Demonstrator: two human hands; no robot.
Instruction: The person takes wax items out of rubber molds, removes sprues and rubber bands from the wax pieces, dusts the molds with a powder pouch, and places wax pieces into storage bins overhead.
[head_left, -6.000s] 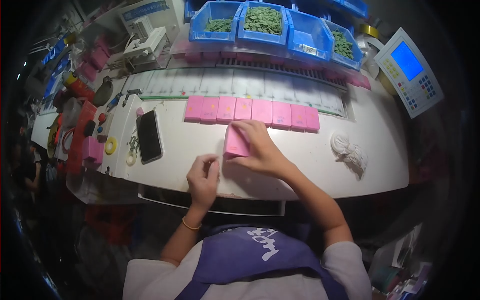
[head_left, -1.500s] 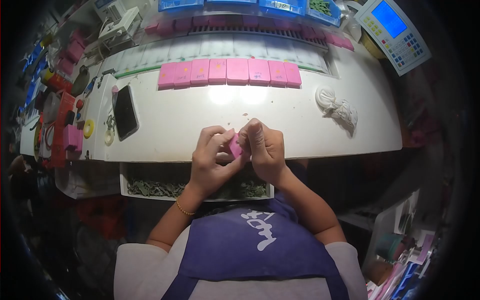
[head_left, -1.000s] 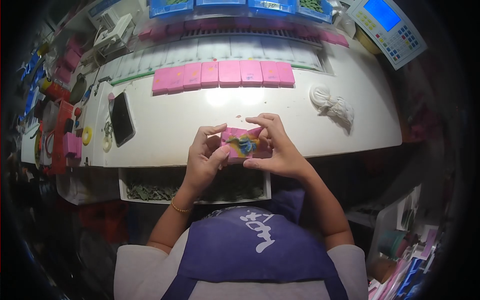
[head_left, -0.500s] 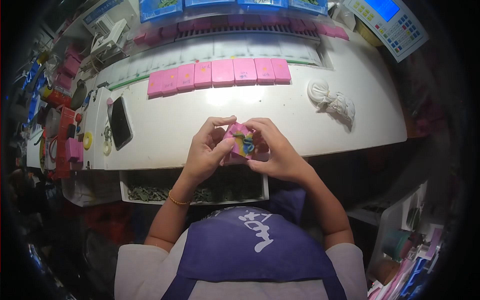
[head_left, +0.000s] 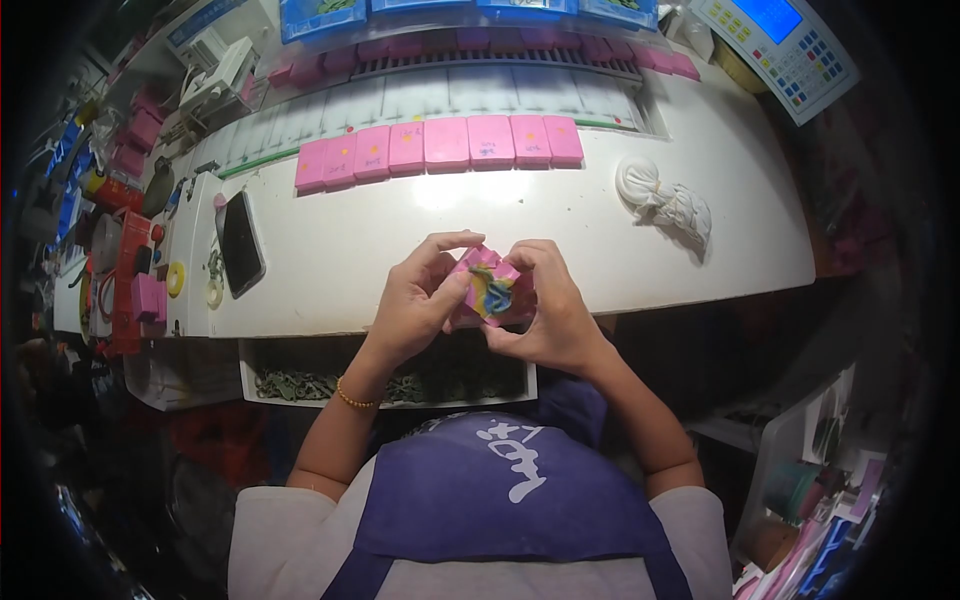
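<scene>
Between my two hands is a small pink rubber mold [head_left: 481,261], bent open, with yellow and blue-green colour showing on its inner face. My left hand [head_left: 408,303] grips its left side, thumb pressed on the near face and fingers curled behind. On the other side my right hand [head_left: 556,318] pinches the right edge, with the thumb low and the index finger bent at the top. Whether the blue-green part is a separate piece or part of the mold I cannot tell. Both hands are just above the table's front edge.
A row of several pink blocks [head_left: 446,145] lies across the white table [head_left: 380,225]. A phone [head_left: 241,247] is at left, a knotted white cloth [head_left: 662,205] at right. Below my hands, an open drawer [head_left: 532,385] holds small green pieces. A keypad device [head_left: 775,50] stands at back right.
The mold is spread wider and its coloured inner face shows more. My right hand has shifted slightly, its index finger more bent. My left hand stays nearly in place.
</scene>
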